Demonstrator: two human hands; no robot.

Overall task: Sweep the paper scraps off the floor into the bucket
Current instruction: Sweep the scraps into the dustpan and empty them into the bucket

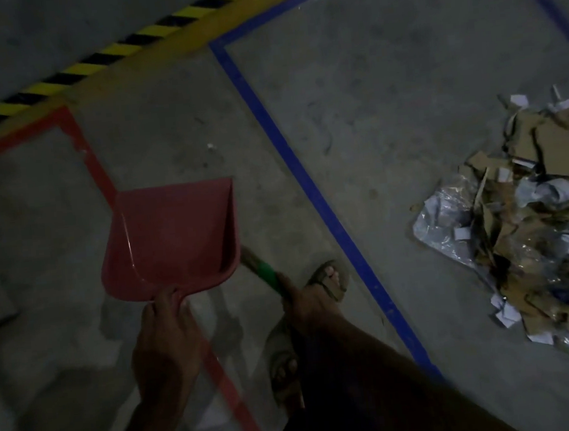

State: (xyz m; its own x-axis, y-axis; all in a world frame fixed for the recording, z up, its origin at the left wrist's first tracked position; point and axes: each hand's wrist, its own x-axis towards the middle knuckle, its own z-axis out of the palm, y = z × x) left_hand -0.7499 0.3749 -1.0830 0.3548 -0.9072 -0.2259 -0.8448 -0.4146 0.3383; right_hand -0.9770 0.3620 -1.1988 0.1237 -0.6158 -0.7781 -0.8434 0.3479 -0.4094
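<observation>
Left hand: clamped on red dustpan, held above floor. Right hand: clamped on green broom handle. Scrap pile: well apart, right.

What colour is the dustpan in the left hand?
Red; the plastic dustpan held by the left hand shows clearly in the head view.

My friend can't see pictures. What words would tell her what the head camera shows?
Seen from above, a person's left hand holds an empty red dustpan above a grey concrete floor, while the right hand grips a green-handled brush. A pile of paper, cardboard and plastic scraps lies to the right, beyond a blue tape line. No bucket is clearly visible.
</observation>
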